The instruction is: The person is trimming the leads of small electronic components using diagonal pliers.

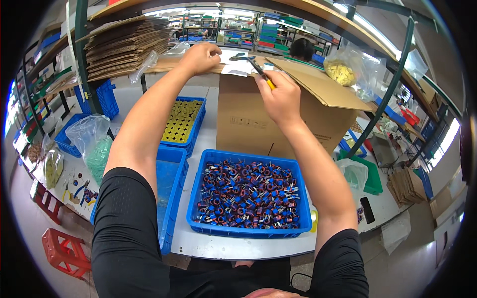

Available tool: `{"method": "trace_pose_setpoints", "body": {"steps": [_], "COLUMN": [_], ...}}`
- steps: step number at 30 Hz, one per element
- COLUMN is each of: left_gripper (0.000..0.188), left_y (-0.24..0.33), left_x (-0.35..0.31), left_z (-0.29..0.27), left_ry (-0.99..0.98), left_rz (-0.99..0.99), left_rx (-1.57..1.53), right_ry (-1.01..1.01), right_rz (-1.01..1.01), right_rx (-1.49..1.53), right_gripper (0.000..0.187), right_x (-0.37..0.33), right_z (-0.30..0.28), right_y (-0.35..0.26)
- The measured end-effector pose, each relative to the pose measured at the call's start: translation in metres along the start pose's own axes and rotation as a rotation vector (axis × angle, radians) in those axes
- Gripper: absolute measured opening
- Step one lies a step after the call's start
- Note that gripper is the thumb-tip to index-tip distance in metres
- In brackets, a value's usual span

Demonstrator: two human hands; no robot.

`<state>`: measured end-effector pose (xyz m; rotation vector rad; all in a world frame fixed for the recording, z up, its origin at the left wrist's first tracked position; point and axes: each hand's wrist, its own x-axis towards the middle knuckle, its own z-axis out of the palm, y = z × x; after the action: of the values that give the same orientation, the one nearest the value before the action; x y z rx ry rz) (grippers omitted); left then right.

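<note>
The right hand (282, 97) is closed around a black-and-yellow tool (258, 69), held over the back edge of the cardboard box (248, 116). The tool's long axis slants, its far end pointing forward and left toward white paper (234, 69). The left hand (201, 58) has curled fingers near the paper; whether it grips anything, I cannot tell.

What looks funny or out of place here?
A clear plastic sheet at right droops over the edge of the white table, instead of lying on top, so it looks untidy. I see no obvious spill.
</note>
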<state>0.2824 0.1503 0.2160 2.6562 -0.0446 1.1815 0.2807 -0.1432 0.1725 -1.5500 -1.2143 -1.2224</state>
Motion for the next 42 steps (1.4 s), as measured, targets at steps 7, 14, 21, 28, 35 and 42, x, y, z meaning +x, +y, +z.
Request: {"method": "trace_pose_setpoints", "body": {"steps": [7,14,21,28,35,42], "left_gripper": [0.05,0.036,0.036,0.039,0.041,0.042], "left_y": [0.014,0.145,0.227,0.283,0.301,0.313], "left_x": [-0.026,-0.143,-0.316,-0.459,-0.488,-0.498], "left_z": [-0.011,-0.06,-0.023,0.05,0.066,0.068], "left_ry": [0.038,0.106,-0.249,-0.259,-0.297,-0.265], "left_rz": [-0.247,-0.456,-0.614,-0.983,-0.786,-0.726], "left_rx": [-0.173,-0.913,-1.415,-1.548,-1.269,-1.297], "right_ry": [0.08,0.105,-0.052,-0.409,-0.564,-0.532], "right_rz": [0.561,0.936,1.088,0.864,1.049,0.896], "right_rx": [0.306,0.581,0.514,0.31,0.418,0.395], "right_gripper": [0.018,0.021,0.021,0.019,0.02,0.018], "right_x": [-0.067,-0.148,-0.258,-0.316,-0.341,-0.362], "right_z": [-0.058,-0.111,-0.168,-0.21,-0.217,-0.207], "right_y": [-0.051,-0.085,-0.117,-0.163,-0.192,-0.189]}}
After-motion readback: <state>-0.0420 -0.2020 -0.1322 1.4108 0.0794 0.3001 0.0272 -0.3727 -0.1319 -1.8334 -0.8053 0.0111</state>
